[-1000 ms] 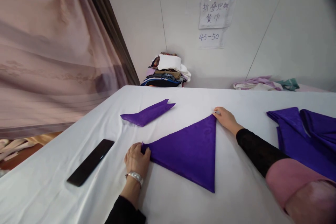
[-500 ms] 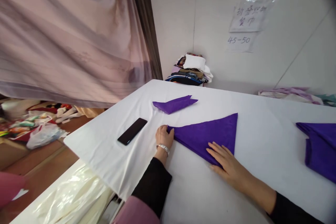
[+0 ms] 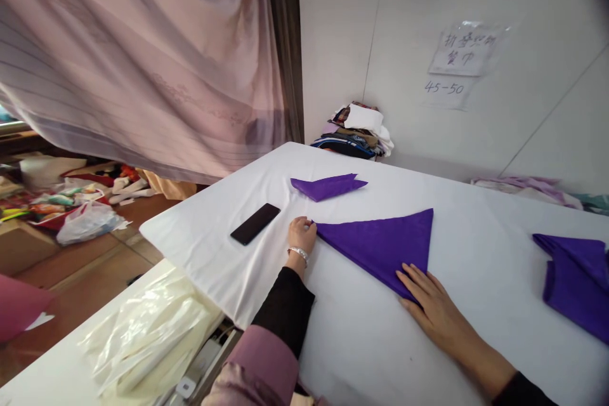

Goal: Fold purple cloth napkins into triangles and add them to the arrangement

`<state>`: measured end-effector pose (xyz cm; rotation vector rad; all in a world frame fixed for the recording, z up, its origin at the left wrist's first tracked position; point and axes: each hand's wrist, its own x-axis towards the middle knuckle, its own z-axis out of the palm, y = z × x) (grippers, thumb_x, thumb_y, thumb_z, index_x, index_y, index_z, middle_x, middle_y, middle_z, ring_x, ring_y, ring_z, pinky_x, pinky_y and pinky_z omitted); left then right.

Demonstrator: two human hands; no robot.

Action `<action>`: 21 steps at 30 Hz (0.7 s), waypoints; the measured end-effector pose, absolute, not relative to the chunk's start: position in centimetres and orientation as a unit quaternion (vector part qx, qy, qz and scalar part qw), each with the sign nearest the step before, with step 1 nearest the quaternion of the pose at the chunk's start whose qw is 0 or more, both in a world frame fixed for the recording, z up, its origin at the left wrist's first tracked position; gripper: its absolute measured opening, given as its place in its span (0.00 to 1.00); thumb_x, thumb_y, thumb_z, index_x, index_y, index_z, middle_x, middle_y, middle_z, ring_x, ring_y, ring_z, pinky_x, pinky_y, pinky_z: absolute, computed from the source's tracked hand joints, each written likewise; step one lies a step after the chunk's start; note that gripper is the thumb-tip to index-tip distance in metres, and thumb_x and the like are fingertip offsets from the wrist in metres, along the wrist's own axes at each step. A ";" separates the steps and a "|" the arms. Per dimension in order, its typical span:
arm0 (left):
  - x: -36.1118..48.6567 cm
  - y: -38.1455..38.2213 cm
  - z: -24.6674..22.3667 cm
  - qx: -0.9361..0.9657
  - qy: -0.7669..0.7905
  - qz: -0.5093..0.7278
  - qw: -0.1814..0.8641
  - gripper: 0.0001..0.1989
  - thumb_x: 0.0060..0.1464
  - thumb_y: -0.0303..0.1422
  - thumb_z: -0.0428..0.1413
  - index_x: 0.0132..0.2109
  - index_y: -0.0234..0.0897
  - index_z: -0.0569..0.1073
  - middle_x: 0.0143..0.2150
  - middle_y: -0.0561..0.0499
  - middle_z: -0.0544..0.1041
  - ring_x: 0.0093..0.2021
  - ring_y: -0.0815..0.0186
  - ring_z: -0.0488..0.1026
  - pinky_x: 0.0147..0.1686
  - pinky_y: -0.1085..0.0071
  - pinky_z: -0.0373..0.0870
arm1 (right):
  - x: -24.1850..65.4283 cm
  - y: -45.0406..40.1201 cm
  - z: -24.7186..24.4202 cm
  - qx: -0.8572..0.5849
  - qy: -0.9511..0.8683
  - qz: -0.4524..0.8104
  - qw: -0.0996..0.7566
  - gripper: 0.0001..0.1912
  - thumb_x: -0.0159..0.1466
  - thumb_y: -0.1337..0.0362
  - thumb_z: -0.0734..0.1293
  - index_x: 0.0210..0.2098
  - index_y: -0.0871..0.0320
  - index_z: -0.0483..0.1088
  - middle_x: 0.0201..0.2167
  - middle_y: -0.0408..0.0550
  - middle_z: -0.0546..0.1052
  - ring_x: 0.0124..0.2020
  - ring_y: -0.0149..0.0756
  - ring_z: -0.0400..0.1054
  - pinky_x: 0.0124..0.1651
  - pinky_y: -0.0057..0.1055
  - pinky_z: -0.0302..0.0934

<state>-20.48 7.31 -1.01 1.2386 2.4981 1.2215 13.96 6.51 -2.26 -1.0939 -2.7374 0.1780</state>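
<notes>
A purple cloth (image 3: 380, 241), folded into a triangle, lies flat on the white-covered table (image 3: 352, 342). At its pointed left end, my left hand (image 3: 301, 236) has its fingers pinched on the tip; a silver bracelet circles that wrist. My right hand (image 3: 428, 301) rests on the cloth's lower right corner with its fingers stretched out. Behind the triangle lies a smaller folded purple cloth (image 3: 328, 187). Another folded purple cloth (image 3: 578, 279) is at the right edge of the view.
A black phone (image 3: 255, 224) lies left of my left hand. Stacked clothes (image 3: 354, 130) stand beyond the table's far edge, by the wall. A pink curtain (image 3: 157, 63) hangs at the left. Cream plastic (image 3: 152, 330) covers a lower surface at the lower left.
My right hand has slid right along the cloth's lower edge toward the corner. My left hand still holds the left tip. The view has shifted a little to the left.
</notes>
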 end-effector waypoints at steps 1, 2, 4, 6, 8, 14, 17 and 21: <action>-20.5 7.3 -1.0 0.409 0.820 0.398 0.048 0.08 0.48 0.32 0.51 0.29 0.37 0.75 0.45 0.46 0.74 0.49 0.60 0.68 0.51 0.66 0.62 | 14.1 6.5 -2.3 -0.369 -0.923 0.056 0.097 0.26 0.65 0.52 0.54 0.61 0.52 0.54 0.62 0.48 0.56 0.63 0.44 0.47 0.61 0.50 0.48; -20.6 7.3 -1.1 0.413 0.820 0.394 0.047 0.08 0.48 0.32 0.51 0.29 0.37 0.75 0.45 0.46 0.75 0.49 0.60 0.68 0.51 0.66 0.62 | 14.2 6.4 -2.4 -0.368 -0.923 0.052 0.099 0.26 0.65 0.53 0.54 0.61 0.52 0.55 0.62 0.48 0.56 0.63 0.44 0.48 0.61 0.50 0.48; -20.7 7.4 -1.1 0.420 0.820 0.386 0.044 0.08 0.49 0.32 0.51 0.29 0.37 0.75 0.44 0.46 0.75 0.49 0.60 0.68 0.52 0.66 0.61 | 14.5 6.3 -2.6 -0.360 -0.926 0.046 0.104 0.24 0.66 0.55 0.54 0.60 0.52 0.57 0.61 0.48 0.58 0.62 0.44 0.49 0.60 0.50 0.49; -20.8 7.5 -1.1 0.424 0.822 0.377 0.039 0.09 0.50 0.33 0.51 0.30 0.37 0.75 0.44 0.46 0.75 0.49 0.60 0.67 0.52 0.66 0.60 | 14.8 6.2 -2.8 -0.353 -0.928 0.043 0.112 0.22 0.66 0.56 0.55 0.58 0.51 0.59 0.61 0.47 0.59 0.62 0.44 0.50 0.60 0.51 0.50; -20.8 7.5 -1.1 0.427 0.826 0.366 0.034 0.09 0.50 0.32 0.51 0.30 0.37 0.75 0.42 0.47 0.75 0.48 0.60 0.67 0.52 0.66 0.60 | 14.9 6.1 -3.1 -0.350 -0.927 0.044 0.126 0.22 0.65 0.56 0.55 0.58 0.50 0.60 0.60 0.47 0.60 0.61 0.45 0.51 0.59 0.51 0.51; -20.9 7.3 -0.8 0.427 0.841 0.330 0.027 0.07 0.47 0.29 0.51 0.31 0.38 0.75 0.40 0.47 0.75 0.48 0.59 0.67 0.50 0.66 0.60 | 15.0 6.0 -3.0 -0.350 -0.923 0.063 0.144 0.22 0.64 0.56 0.57 0.58 0.46 0.59 0.60 0.45 0.60 0.61 0.47 0.52 0.59 0.52 0.53; -20.9 7.2 -0.6 0.418 0.852 0.313 0.027 0.09 0.47 0.29 0.51 0.36 0.37 0.75 0.42 0.46 0.75 0.49 0.58 0.66 0.50 0.65 0.60 | 15.3 6.0 -3.0 -0.344 -0.925 0.073 0.143 0.21 0.64 0.56 0.58 0.57 0.44 0.60 0.61 0.45 0.58 0.61 0.47 0.51 0.59 0.53 0.52; -20.8 7.1 -0.4 0.417 0.862 0.286 0.027 0.10 0.48 0.32 0.51 0.38 0.39 0.74 0.47 0.47 0.73 0.52 0.58 0.64 0.52 0.64 0.58 | 15.9 6.1 -3.2 -0.333 -0.925 0.089 0.158 0.19 0.65 0.57 0.57 0.55 0.45 0.63 0.62 0.44 0.56 0.61 0.47 0.51 0.60 0.52 0.50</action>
